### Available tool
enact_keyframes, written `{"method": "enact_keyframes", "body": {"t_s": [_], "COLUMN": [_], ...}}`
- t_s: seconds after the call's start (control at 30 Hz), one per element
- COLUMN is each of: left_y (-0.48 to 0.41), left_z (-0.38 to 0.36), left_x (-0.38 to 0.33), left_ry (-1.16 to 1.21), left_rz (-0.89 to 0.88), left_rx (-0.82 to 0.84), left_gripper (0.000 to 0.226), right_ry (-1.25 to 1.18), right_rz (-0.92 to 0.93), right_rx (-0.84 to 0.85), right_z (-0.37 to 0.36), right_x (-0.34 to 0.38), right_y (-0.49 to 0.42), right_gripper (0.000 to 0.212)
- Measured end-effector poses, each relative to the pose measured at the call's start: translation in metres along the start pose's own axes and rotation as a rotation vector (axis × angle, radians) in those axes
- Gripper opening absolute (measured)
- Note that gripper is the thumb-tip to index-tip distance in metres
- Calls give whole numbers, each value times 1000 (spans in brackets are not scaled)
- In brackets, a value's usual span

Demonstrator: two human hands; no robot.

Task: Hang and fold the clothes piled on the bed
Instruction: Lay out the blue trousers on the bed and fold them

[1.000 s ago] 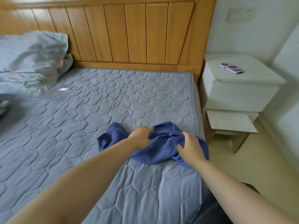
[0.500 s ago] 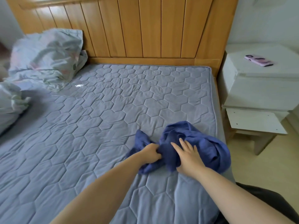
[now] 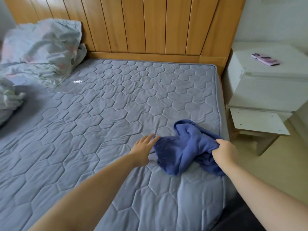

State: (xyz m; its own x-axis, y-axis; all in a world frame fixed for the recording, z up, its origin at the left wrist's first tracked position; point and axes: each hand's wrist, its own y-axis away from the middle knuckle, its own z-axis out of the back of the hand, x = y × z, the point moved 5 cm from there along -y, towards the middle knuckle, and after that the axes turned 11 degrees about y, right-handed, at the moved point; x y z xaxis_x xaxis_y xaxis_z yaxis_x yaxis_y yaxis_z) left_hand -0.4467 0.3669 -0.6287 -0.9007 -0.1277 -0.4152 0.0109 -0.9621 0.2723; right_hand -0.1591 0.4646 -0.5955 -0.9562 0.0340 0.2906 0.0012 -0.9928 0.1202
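Head view: you stand at the right edge of the bed [image 3: 100, 114], both bare arms reaching over its grey quilted mattress cover.
Garment: the blue garment [image 3: 186, 147] lies crumpled near the mattress's right edge, close to you, one fold humped up behind the rest.
Right hand: your right hand [image 3: 225, 151] has its fingers curled into a bunch of the garment's right side, gripping it.
Left hand: your left hand [image 3: 143, 147] is spread flat, fingers straight, holding nothing; its fingertips reach the garment's left edge, palm down on the mattress cover.
Around: a rumpled pale floral pillow [image 3: 43, 50] leans against the wooden headboard [image 3: 150, 24] at far left, well apart from the garment; more pale bedding [image 3: 8, 100] is heaped at the left border.
Beside the bed: a white nightstand [image 3: 266, 89] stands just right of the mattress, a pink phone [image 3: 265, 60] lying flat on its top.
In the way: open mattress lies between your hands and the headboard.
Hard to make out: what kind of garment it is cannot be told from the bundle; the left bedding heap is cut off by the frame; a small shiny patch [image 3: 77, 82] near the pillow is unclear; your right forearm hides the garment's lower right corner.
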Motion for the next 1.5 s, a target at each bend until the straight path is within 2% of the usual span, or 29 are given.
{"method": "enact_keyframes", "body": {"t_s": [0.1, 0.17, 0.23, 0.37, 0.43, 0.5, 0.57, 0.63, 0.67, 0.77, 0.87, 0.93, 1.03, 1.1, 1.17, 1.23, 1.33, 1.4, 1.5], "left_y": [-11, -17, -22, -27, -27, -28, -29, -31, -29, -26, -19, -18, -19, -20, -21, -21, -18, -15, -12], "left_z": [-11, -16, -22, -17, -8, -5, -12, -22, -26, -38, -42, -40, -38, -33, -22, -8, 8, 16, 25], "left_x": [-15, -26, -33, -45, -56, -63, -62, -54, -51, -34, -28, -31, -40, -48, -57, -64, -74, -84, -94], "left_ry": [-226, -305, -316, 16, 102, 99, 77, -33, -111, -201, -132, -101, -123, -143, -61, 121, 264, 379, 515], "left_rz": [-134, -190, -231, -250, -194, -125, -99, -135, -163, -146, -124, -115, -112, -121, -111, -83, -73, -56, -20], "left_rx": [26, 18, 20, -141, -179, -104, 75, 229, 263, 262, 185, 143, 146, 180, 182, 154, 190, 225, 279], "left_gripper": [97, 80, 57, 17, 19, 18, 15, 47, 62, 92, 85, 72, 55, 44, 35, 32, 26, 23, 24], "right_ry": [22, 18, 4, -33, -49, -8, 101, 218, 249, 301, 433, 583, 697, 624, 460, 206, -178, -312, -357], "right_rz": [5, 25, 81, 121, 170, 264, 309, 356, 417, 680, 927, 989, 843, 711, 645, 550, 425, 410, 396], "right_rx": [-25, -22, 54, 125, 182, 248, 249, 123, 48, -57, 41, 104, 248, 371, 385, 359, 368, 420, 649], "right_z": [8, 10, 6, -4, -10, -14, -17, -11, -7, 0, -17, -33, -52, -57, -53, -45, -40, -41, -49], "right_x": [-10, -13, -10, 1, 8, 15, 16, 20, 25, 46, 60, 61, 46, 37, 38, 42, 42, 44, 50], "right_y": [-3, -3, 0, 3, 5, 11, 17, 22, 26, 47, 65, 68, 58, 50, 48, 50, 55, 57, 66], "right_gripper": [14, 14, 12, 8, 8, 17, 52, 83, 87, 78, 72, 64, 56, 57, 46, 28, 21, 23, 46]}}
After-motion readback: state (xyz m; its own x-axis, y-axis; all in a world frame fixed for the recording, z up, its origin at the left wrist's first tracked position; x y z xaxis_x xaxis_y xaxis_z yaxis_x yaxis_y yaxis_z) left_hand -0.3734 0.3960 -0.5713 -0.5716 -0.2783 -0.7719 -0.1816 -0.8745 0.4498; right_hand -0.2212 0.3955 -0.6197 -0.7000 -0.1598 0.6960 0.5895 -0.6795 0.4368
